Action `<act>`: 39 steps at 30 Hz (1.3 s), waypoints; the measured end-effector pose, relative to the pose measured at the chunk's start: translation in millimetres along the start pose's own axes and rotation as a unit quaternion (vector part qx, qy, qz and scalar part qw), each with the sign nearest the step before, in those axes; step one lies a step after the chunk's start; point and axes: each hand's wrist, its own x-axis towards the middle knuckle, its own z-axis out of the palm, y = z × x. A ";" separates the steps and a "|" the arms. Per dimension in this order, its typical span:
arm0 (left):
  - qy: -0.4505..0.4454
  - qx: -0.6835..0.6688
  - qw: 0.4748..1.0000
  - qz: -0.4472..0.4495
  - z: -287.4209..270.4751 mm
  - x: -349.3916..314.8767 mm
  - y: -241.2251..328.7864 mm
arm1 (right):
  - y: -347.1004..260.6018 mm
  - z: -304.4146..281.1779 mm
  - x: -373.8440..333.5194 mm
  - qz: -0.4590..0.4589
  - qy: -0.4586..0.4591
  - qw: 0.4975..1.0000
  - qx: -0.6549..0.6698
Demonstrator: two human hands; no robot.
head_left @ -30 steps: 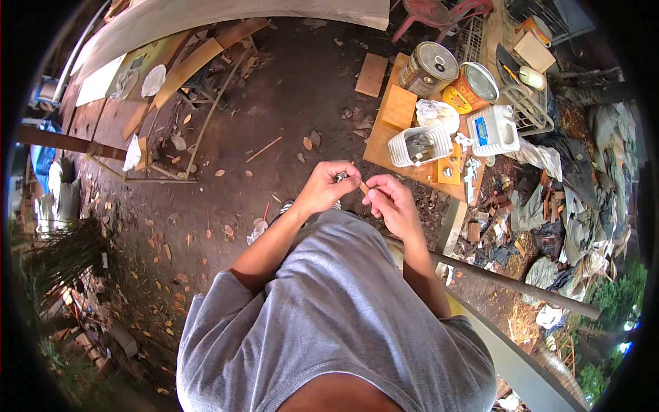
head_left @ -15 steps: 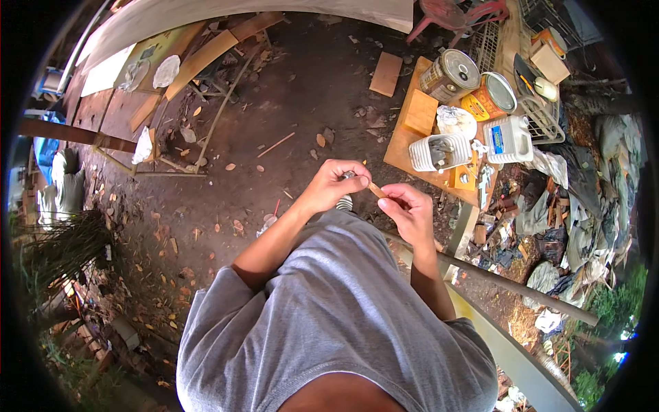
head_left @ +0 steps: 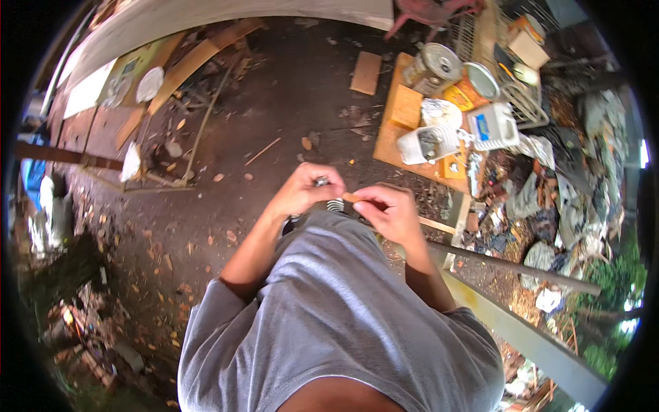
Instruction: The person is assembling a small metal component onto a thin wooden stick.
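Observation:
I stand over bare earth in a grey shirt, both hands raised in front of my chest. My left hand (head_left: 307,189) is curled around a small shiny metal piece (head_left: 320,182) held at the fingertips. My right hand (head_left: 384,209) pinches a thin orange-brown stick (head_left: 352,198) that points toward the left hand. The two hands are a few centimetres apart, with the stick's tip between them.
A wooden board (head_left: 391,134) to the right carries metal tins (head_left: 434,67), a white basket (head_left: 425,144) and a white canister (head_left: 493,126). Wood planks (head_left: 199,58) and scraps lie at upper left. A metal rail (head_left: 508,264) runs along the right, with rubble beyond.
The view shifted slightly, so the board and tins sit further right. My hands stayed together at my chest, with the right hand now lower and the stick's tip showing between them.

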 end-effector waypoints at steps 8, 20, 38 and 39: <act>0.021 -0.097 0.993 -0.063 11.5 -18.2 -29.7 | 6.8 5.5 -12.0 -0.025 -0.011 0.999 -0.038; 0.076 -0.102 0.991 -0.044 20.2 -4.6 -42.6 | 37.2 9.9 -11.9 0.008 0.025 0.999 0.040; 0.186 0.032 0.982 -0.014 32.1 15.2 -33.7 | 18.9 10.8 11.9 -0.058 0.204 0.964 0.158; 0.191 0.118 0.974 0.019 31.5 18.7 -31.0 | 22.5 13.3 13.1 -0.060 0.206 0.964 0.159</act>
